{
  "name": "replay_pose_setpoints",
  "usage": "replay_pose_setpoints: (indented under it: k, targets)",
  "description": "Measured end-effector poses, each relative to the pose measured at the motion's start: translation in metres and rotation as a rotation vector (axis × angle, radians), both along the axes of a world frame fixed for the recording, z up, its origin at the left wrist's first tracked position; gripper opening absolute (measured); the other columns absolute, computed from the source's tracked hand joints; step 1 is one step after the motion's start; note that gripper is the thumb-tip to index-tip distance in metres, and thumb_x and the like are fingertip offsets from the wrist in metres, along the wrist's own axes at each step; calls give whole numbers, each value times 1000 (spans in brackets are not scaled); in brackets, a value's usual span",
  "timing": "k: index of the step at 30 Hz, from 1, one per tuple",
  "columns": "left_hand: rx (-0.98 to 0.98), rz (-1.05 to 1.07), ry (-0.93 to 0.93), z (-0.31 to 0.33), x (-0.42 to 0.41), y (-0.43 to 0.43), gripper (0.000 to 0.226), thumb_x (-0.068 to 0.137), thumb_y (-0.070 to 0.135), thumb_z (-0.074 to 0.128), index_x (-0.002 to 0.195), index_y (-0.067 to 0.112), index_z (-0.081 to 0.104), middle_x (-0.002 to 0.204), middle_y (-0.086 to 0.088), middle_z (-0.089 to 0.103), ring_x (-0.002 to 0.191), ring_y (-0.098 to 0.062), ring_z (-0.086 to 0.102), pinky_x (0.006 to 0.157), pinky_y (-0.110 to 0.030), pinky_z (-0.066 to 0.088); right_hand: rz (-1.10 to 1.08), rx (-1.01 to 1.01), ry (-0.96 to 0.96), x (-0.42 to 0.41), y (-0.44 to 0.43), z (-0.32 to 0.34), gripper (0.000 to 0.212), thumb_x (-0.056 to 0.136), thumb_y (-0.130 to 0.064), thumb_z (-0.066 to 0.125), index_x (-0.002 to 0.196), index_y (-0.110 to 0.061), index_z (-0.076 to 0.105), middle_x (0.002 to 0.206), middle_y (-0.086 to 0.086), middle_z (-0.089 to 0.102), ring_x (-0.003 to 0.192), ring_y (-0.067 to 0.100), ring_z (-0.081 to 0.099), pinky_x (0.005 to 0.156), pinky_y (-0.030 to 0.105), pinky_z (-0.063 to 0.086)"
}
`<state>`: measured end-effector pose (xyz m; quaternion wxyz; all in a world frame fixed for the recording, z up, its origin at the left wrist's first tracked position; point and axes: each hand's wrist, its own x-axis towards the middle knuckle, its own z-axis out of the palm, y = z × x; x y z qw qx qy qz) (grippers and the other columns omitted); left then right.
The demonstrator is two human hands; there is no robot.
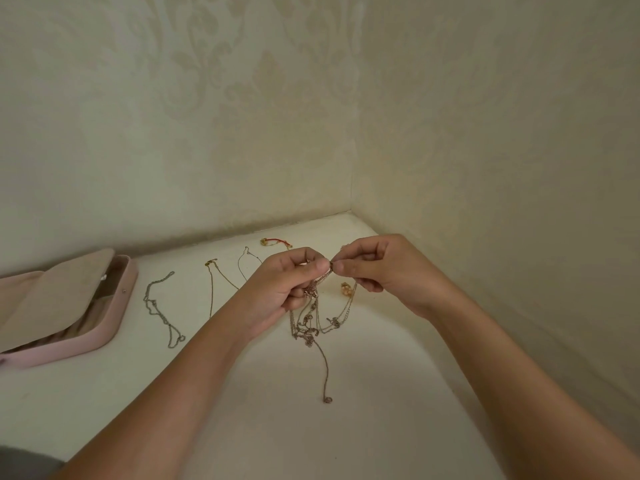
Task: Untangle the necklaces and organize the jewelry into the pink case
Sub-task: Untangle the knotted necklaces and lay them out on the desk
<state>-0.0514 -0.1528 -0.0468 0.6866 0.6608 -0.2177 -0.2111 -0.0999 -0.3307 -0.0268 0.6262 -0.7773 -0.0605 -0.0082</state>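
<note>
Above the white tabletop point(363, 393), my left hand point(284, 289) and my right hand point(377, 268) both pinch a tangled bunch of thin necklaces point(311, 323). The chains hang down in loops from my fingers, and one long strand trails toward me onto the table. The pink case point(114, 320) lies open at the left, its beige lid flap raised. A silver chain point(161, 310), a gold chain point(211, 289) and a thin looped chain point(247, 259) lie laid out separately between the case and my hands.
A red cord bracelet point(277, 241) rests near the back wall. A small gold piece point(347, 289) sits just under my right hand. Patterned walls meet in a corner behind and close off the right side.
</note>
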Motion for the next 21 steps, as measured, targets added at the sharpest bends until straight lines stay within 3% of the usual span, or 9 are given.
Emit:
replay_pose_setpoints:
  k: [7,13,16,21]
  targets:
    - [36,65,-92,-5,2,-1,17,67,25,73,78,13,67,53,5,35,43,-5,22,40,-16,21,-23,-19,-3,1,3,-3,13,84,2,66,76,-8,65,48,-7,48,41,5,42,45,13,36]
    - [16,145,-139,-4,0,-3,20,64,27,76,77,12,74,50,3,36,46,-9,22,43,-20,18,-47,-121,-50,3,5,-4,19,84,3,63,72,-11,62,59,5,44,43,5,42,46,12,37]
    - [-1,128,-109,-3,-2,-4,7,71,22,72,72,15,74,53,2,43,44,-5,26,41,-16,21,-42,-190,-62,2,7,-4,18,83,0,64,72,-13,61,60,5,48,44,3,43,47,13,37]
    - [-10,63,-2,-3,-1,-5,13,72,12,72,62,21,71,49,11,25,42,-3,18,40,-14,17,-37,-236,-101,1,8,-4,18,80,0,66,71,-14,61,57,-1,47,45,3,40,48,12,34]
